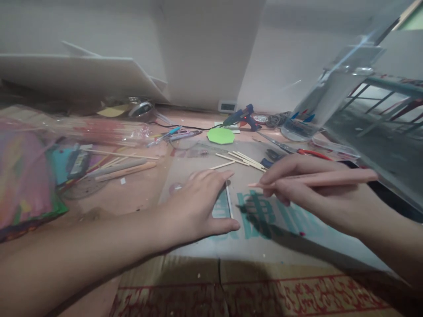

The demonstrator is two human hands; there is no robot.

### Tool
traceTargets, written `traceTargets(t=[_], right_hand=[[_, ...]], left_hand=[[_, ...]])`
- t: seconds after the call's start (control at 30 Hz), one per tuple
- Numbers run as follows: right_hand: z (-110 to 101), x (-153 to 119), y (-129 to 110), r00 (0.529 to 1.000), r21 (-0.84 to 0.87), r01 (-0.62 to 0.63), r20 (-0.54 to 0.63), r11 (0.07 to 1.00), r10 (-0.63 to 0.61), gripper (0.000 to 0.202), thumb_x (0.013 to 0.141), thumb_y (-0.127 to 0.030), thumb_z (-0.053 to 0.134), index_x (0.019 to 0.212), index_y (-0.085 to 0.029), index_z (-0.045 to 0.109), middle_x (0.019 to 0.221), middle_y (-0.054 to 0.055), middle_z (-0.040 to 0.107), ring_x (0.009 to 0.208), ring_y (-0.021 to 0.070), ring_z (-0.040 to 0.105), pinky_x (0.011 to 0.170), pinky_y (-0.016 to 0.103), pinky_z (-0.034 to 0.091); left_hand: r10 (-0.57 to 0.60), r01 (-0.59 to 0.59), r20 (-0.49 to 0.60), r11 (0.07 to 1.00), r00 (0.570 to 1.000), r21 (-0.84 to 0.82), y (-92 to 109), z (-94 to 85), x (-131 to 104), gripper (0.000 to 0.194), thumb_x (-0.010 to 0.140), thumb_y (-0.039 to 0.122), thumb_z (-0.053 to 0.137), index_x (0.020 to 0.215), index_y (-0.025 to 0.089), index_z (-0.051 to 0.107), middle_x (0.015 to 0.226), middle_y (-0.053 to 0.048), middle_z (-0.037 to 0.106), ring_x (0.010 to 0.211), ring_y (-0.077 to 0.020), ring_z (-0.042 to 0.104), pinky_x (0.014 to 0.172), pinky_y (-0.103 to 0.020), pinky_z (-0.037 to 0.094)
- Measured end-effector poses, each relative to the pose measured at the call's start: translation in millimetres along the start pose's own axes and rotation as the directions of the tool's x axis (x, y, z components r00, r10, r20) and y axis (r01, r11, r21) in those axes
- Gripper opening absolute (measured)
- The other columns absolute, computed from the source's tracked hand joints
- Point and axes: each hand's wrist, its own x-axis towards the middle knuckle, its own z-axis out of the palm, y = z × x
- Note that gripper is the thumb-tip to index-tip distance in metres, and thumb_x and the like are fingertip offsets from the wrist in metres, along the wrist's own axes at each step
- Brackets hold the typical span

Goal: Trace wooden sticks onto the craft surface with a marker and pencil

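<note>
a pale wall (205,53) stood behind a cluttered table (139,193), where a grey sheet (238,251) printed with blue-green characters covered the middle. a glue gun (235,117) with 1 red light showing lay at 1 o'clock from the left hand (201,198), just beyond a green many-sided piece (220,135).

the likeliest trouble was a slip: the pen-like tool (346,177) pointed towards the left hand, so a jerk of the wrist could have run its tip into the thumb or index finger. the thin stick (229,200) could have rolled or skewed if only 1 end was pressed, and a hand straying towards 1 o'clock could have scattered the loose short sticks (246,161).

the thin stick lay at 3 o'clock of the left hand, between its spread thumb and index finger, 1 end near each tip; whether those 2 tips pressed on it, i could not tell. the right hand (333,202) gripped the pen-like tool, thumb and fingers closed near its pointed end, with that tip at 2 o'clock from the thin stick, apart from it.
</note>
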Motion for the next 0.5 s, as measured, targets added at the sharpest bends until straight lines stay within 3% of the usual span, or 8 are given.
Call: traceTargets(t=[0.1,0.23,0.5], right_hand=[[12,0,4,0.995,0.013,-0.056,0.089,0.998,0.055,0.021,0.093,-0.023,0.063,0.075,-0.022,0.074,0.079,0.004,0.074,0.062,0.0138,0.068,0.052,0.023,0.052],[33,3,13,0.985,0.079,-0.153,0.096,0.985,0.145,0.020,0.092,-0.023,0.063,0.073,-0.019,0.069,0.070,0.004,0.072,0.053,0.0128,0.064,0.046,0.022,0.049],[47,6,19,0.992,0.133,-0.108,0.076,0.985,0.098,0.017,0.087,-0.019,0.065,0.070,-0.020,0.068,0.065,0.002,0.068,0.058,0.0143,0.065,0.051,0.023,0.051]], left_hand=[[-0.018,0.018,0.003,0.999,1.000,0.033,1,1.0,1,0.092,0.077,0.058,0.081,0.150,0.018,0.042,0.146,-0.015,0.056,0.136,-0.0380,0.050,0.110,-0.057,0.045],[-0.023,0.022,0.018,0.997,1.000,0.078,2,1.2,4,0.090,0.076,0.061,0.079,0.148,0.018,0.046,0.144,-0.016,0.058,0.135,-0.0392,0.050,0.110,-0.060,0.044],[0.005,-0.006,0.013,0.997,1.000,0.074,1,1.1,4,0.085,0.078,0.061,0.078,0.145,0.017,0.049,0.143,-0.016,0.059,0.136,-0.0382,0.050,0.112,-0.056,0.043]])
